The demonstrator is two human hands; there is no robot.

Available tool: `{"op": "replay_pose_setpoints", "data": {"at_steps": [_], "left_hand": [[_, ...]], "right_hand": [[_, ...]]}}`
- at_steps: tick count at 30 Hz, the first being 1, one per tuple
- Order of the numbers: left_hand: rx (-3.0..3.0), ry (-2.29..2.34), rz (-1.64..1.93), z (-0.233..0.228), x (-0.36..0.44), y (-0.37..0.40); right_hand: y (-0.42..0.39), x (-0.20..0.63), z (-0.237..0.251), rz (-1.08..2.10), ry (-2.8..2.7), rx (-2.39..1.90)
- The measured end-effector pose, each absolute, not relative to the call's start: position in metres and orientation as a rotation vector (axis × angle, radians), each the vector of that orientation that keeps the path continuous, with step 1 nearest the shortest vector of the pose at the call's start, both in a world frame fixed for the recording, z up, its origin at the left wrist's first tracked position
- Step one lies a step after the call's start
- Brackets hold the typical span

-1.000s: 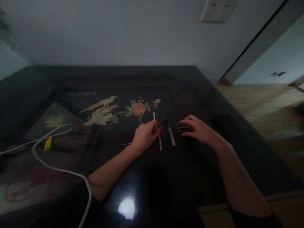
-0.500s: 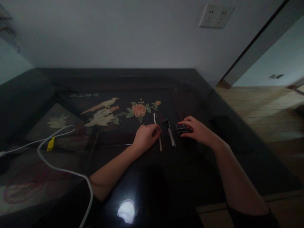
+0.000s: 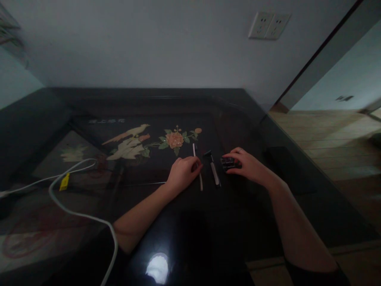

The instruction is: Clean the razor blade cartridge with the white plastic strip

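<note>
My left hand [image 3: 185,170] is closed around the middle of a slim pale toothbrush [image 3: 201,183], which lies lengthwise on the dark table. The brush's far end, with a small dark patch beside it, pokes out beyond my fingers. Just to its right lies a razor [image 3: 214,174] with a grey and black handle, its head pointing away from me; neither hand touches it. Farther right, my right hand [image 3: 245,163] grips a small black, shiny case-like object [image 3: 228,163] between thumb and fingers. Its exact kind is too dark to make out.
A white cable [image 3: 86,217] with a yellow tag [image 3: 64,182] loops over the left side of the glossy table [image 3: 178,93]. A dark flat object [image 3: 287,169] lies right of my right hand. Behind the table rises a wall with sockets [image 3: 269,26].
The view has shifted very slightly. Both hands keep their places and their grips, and the razor lies where it was.
</note>
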State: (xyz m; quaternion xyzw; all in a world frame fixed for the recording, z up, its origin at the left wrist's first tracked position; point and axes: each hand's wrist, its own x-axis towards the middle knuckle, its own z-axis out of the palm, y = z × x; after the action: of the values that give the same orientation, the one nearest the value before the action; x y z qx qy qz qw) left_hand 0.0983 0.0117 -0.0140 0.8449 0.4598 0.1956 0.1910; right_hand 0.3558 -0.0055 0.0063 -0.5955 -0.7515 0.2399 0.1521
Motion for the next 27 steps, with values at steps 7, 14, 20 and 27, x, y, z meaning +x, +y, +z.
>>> {"op": "replay_pose_setpoints", "data": {"at_steps": [7,14,20,27], "left_hand": [[2.312,1.279,0.622,-0.015,0.097,0.012],[2.103,1.242,0.823,-0.009,0.095,0.015],[1.874,1.082,0.980,0.018,0.064,-0.002],[1.520,0.575,0.804,0.004,0.026,-0.069]], "right_hand": [[-0.007,0.355,0.010,0.642,-2.170,-1.696],[-0.010,0.333,0.033,0.487,-1.883,-1.461],[-0.032,0.263,0.038,0.865,-1.672,-1.113],[-0.073,0.196,0.006,1.083,-2.007,-0.735]]}}
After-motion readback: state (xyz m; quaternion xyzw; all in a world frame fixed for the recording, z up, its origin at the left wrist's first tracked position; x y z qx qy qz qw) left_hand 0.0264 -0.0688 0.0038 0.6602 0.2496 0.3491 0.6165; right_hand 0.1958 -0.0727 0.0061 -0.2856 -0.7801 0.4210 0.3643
